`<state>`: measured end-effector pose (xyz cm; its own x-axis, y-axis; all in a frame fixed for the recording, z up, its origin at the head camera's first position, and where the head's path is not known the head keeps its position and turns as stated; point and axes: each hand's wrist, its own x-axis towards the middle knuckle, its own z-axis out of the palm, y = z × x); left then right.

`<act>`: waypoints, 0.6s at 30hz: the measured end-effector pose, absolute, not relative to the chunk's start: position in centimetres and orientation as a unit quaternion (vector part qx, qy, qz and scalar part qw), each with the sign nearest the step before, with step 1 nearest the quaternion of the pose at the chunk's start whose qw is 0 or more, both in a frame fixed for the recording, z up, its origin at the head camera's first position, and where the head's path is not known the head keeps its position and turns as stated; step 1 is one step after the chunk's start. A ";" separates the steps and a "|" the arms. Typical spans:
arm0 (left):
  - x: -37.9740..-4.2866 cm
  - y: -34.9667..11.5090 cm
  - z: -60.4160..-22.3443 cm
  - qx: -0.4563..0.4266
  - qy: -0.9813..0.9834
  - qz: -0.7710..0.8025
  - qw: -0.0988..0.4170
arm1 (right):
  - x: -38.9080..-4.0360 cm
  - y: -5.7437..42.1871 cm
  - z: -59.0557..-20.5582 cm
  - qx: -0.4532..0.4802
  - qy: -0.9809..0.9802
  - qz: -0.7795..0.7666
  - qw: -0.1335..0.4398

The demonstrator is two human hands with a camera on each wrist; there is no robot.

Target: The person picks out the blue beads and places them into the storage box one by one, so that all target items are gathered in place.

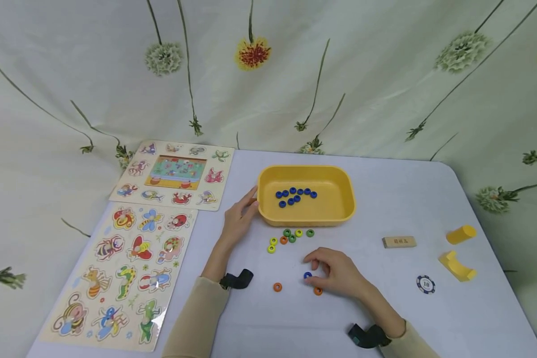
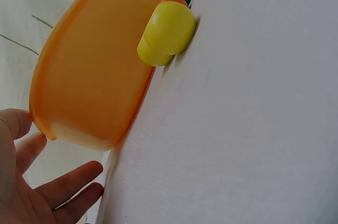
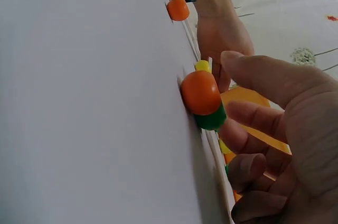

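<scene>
A yellow tray [image 1: 304, 223] with several blue beads [image 1: 293, 191] in it stands at the middle of the table. At its left end my left hand [image 1: 238, 219] touches the rim, with thumb and fingers extended in the left wrist view. My right hand [image 1: 340, 273] is low over the table in front of the tray, its thumb and index finger parted around a blue bead [image 1: 307, 274]. Just under that hand lies an orange bead [image 1: 318, 291]. Another orange bead [image 1: 277, 287] sits farther left. In the right wrist view, nothing shows between the fingers except the background.
Green beads [image 1: 310, 232], yellow beads [image 1: 271, 249] and an orange bead [image 1: 284, 239] lie before the tray. Two picture puzzle boards [image 1: 134, 266] cover the left side. On the right are a wooden block [image 1: 400, 242], a poker chip [image 1: 425, 284], a yellow cylinder [image 1: 461, 234] and a yellow arch [image 1: 457, 267].
</scene>
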<state>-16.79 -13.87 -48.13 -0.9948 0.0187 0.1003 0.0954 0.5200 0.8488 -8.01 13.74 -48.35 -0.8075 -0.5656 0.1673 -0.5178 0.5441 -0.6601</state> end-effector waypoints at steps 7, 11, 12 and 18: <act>-16.9 -13.9 -48.2 -0.033 -0.873 -0.486 0.038 | -7.9 13.5 -48.5 -0.308 0.895 -0.320 0.038; -16.9 -13.9 -48.2 -0.030 -0.873 -0.486 0.038 | -8.0 13.3 -48.4 -0.309 0.901 -0.301 0.039; -16.9 -13.9 -48.2 -0.032 -0.872 -0.486 0.037 | -8.0 13.2 -48.3 -0.311 0.901 -0.299 0.039; -16.9 -13.9 -48.2 -0.032 -0.872 -0.488 0.033 | -9.8 13.2 -45.7 -0.315 0.890 -0.329 0.000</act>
